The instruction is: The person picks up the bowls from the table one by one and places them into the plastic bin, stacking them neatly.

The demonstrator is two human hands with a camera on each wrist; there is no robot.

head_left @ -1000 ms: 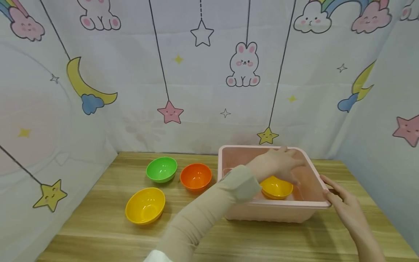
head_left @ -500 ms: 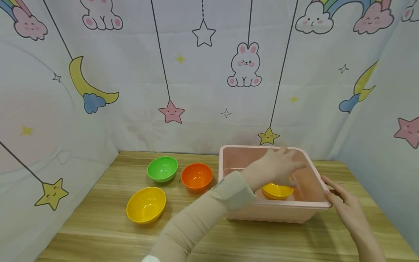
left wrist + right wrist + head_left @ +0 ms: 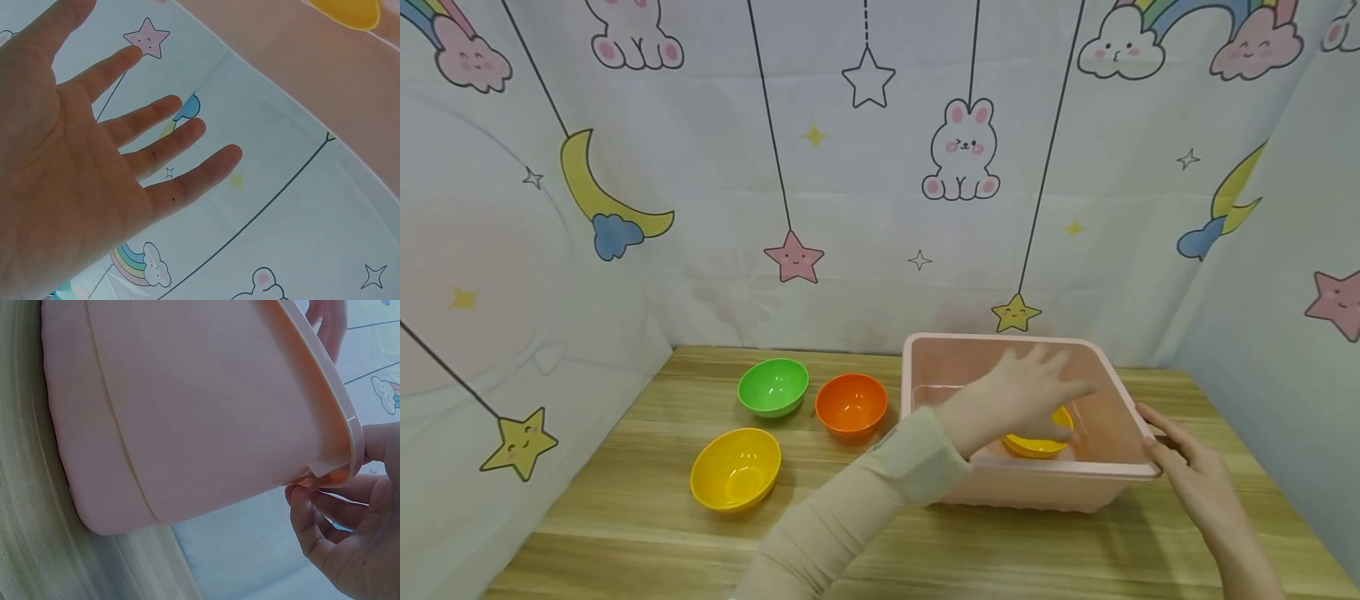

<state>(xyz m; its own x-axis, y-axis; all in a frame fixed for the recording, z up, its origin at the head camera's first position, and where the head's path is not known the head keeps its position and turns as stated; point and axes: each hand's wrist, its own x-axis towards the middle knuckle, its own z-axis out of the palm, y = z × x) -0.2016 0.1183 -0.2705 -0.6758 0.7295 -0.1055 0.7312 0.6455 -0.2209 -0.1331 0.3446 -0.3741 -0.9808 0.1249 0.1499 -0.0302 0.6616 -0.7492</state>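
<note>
A glossy yellow round plastic-looking bowl [image 3: 1033, 446] sits inside the pale pink rectangular plastic tub [image 3: 1022, 492], a little toward 5 o'clock from the tub's middle. The left hand [image 3: 1018, 392], at the end of a cream long sleeve [image 3: 842, 517], hovers over it with fingers straight and fanned apart, the palm holding nothing. From the head view the thumb overlaps the bowl's rim; the left wrist view cuts off the thumb tip, so I cannot tell whether it touches. There the four fingers stand clear, with a bit of yellow showing apart from them at 1 o'clock. The right hand [image 3: 1195, 471] grips the tub's rim at about 4 o'clock, its fingers bent in under the outer lip.

Outside the tub, on the wood-grain tabletop [image 3: 662, 550], an orange round bowl [image 3: 852, 406] stands just beside it at 9 o'clock. A green round bowl [image 3: 773, 389] lies farther out, slightly toward 10 o'clock, and a second, wider yellow bowl [image 3: 735, 471] between 8 and 9.

The step in hand appears to be handling the bowl within the steadied tub; whether it is being set down or picked up cannot be told. Lifting it would call for curling the spread fingers onto its rim; leaving it there, for drawing the left hand up clear of the tub wall while the right keeps its hold.
</note>
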